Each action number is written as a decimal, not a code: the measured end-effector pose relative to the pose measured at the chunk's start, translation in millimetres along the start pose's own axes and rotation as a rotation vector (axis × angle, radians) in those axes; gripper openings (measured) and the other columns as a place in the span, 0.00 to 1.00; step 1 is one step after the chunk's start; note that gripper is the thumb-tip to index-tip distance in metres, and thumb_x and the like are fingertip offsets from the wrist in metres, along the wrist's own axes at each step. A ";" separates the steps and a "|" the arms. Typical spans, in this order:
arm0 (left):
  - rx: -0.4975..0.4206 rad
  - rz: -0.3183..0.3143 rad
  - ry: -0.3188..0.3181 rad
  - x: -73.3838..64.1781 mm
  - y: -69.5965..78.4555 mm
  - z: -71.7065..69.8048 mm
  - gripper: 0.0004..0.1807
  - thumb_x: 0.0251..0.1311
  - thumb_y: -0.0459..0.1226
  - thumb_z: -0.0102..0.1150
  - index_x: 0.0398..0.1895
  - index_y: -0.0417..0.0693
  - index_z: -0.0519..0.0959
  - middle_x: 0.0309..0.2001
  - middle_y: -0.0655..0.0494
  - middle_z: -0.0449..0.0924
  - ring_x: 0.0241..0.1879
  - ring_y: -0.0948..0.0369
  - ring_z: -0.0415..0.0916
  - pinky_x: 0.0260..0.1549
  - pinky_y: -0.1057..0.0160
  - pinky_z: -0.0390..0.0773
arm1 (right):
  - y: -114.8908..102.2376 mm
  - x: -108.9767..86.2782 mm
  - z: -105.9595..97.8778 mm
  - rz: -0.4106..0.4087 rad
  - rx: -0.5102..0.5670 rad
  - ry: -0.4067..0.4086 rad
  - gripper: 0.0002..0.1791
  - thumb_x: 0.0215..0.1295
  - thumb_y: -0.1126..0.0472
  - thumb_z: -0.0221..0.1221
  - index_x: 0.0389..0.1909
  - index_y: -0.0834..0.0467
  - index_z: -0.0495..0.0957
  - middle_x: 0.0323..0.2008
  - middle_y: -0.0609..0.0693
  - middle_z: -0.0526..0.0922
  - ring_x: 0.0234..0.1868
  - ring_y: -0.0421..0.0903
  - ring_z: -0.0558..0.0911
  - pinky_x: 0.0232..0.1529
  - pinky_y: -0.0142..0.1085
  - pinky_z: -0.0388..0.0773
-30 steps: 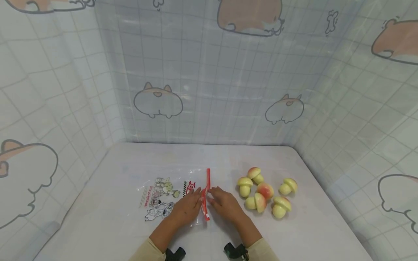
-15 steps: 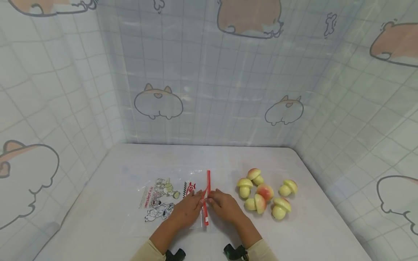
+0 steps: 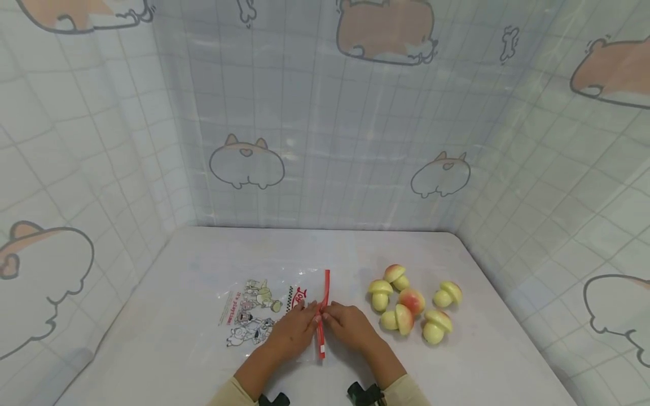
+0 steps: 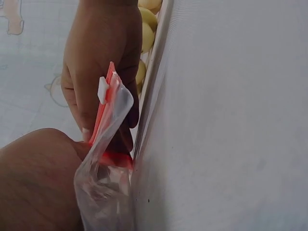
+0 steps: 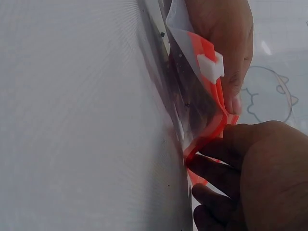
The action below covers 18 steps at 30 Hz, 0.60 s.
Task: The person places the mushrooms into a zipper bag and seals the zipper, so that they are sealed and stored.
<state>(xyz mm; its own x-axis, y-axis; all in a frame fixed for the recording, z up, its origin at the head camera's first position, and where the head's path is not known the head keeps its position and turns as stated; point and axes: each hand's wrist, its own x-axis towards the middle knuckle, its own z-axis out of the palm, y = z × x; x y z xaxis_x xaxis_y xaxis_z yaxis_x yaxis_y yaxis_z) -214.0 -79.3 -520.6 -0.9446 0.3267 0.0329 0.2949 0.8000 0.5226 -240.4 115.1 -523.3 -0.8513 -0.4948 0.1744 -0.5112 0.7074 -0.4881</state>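
Note:
A clear printed zip bag point(image 3: 256, 307) lies flat on the table, its red zip edge point(image 3: 321, 338) toward the right. My left hand point(image 3: 294, 332) pinches that edge near its middle from the bag's side. From the other side, my right hand point(image 3: 351, 324) grips the same stretch, with thumb and fingers point(image 5: 211, 171) around the red strip in the right wrist view. A white slider point(image 4: 103, 90) sits near the strip's near end. Between the hands the red strip bends, and in the right wrist view the film lifts away from the table there.
Several yellow, red-tinged mushroom-shaped pieces point(image 3: 411, 300) lie in a loose group right of my right hand. The white table point(image 3: 203, 372) is bounded by patterned curtains point(image 3: 325, 113) at the back and both sides.
Both hands have come slightly nearer and closed in on the red edge. The strip's near end has shifted toward me. The mushroom-shaped pieces keep their places.

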 end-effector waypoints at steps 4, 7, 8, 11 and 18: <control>-0.016 0.014 0.007 -2.0 -0.7 0.9 0.31 0.76 0.56 0.36 0.73 0.50 0.66 0.72 0.52 0.67 0.74 0.44 0.56 0.64 0.35 0.66 | 1.0 -0.6 1.8 -0.025 -0.028 0.011 0.18 0.76 0.48 0.51 0.56 0.48 0.84 0.55 0.46 0.84 0.60 0.49 0.81 0.60 0.49 0.78; -0.032 0.027 0.012 -2.8 -1.8 0.5 0.30 0.77 0.55 0.37 0.73 0.49 0.66 0.72 0.52 0.67 0.74 0.43 0.57 0.64 0.35 0.66 | 1.1 -0.9 2.3 -0.036 -0.039 0.013 0.19 0.76 0.48 0.51 0.56 0.49 0.84 0.55 0.46 0.85 0.60 0.49 0.81 0.59 0.50 0.78; -0.039 0.029 0.011 -2.8 -2.1 0.1 0.30 0.77 0.54 0.37 0.73 0.49 0.66 0.72 0.52 0.67 0.74 0.43 0.57 0.64 0.35 0.66 | 1.0 -1.0 2.3 -0.039 -0.041 0.011 0.19 0.76 0.48 0.51 0.56 0.50 0.84 0.54 0.46 0.85 0.60 0.49 0.81 0.59 0.50 0.78; -0.051 0.037 0.008 -3.3 -3.0 -0.6 0.30 0.78 0.53 0.36 0.74 0.48 0.65 0.72 0.50 0.66 0.74 0.43 0.57 0.65 0.37 0.65 | -0.1 -0.5 1.7 -0.045 -0.057 -0.006 0.18 0.74 0.50 0.53 0.55 0.51 0.84 0.54 0.44 0.85 0.61 0.49 0.80 0.60 0.51 0.77; -0.043 0.049 0.014 -3.4 -2.8 -2.3 0.29 0.78 0.52 0.37 0.74 0.46 0.65 0.72 0.48 0.67 0.73 0.43 0.59 0.66 0.39 0.66 | -2.1 1.5 1.1 -0.032 -0.118 -0.052 0.15 0.69 0.52 0.59 0.52 0.49 0.86 0.57 0.44 0.83 0.63 0.48 0.78 0.61 0.49 0.76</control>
<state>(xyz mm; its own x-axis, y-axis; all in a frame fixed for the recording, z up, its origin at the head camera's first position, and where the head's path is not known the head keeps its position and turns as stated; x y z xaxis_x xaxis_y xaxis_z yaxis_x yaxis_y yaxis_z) -211.9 -83.8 -520.2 -0.9311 0.3578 0.0707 0.3346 0.7608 0.5561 -240.4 112.3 -522.9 -0.8287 -0.5414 0.1420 -0.5508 0.7439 -0.3785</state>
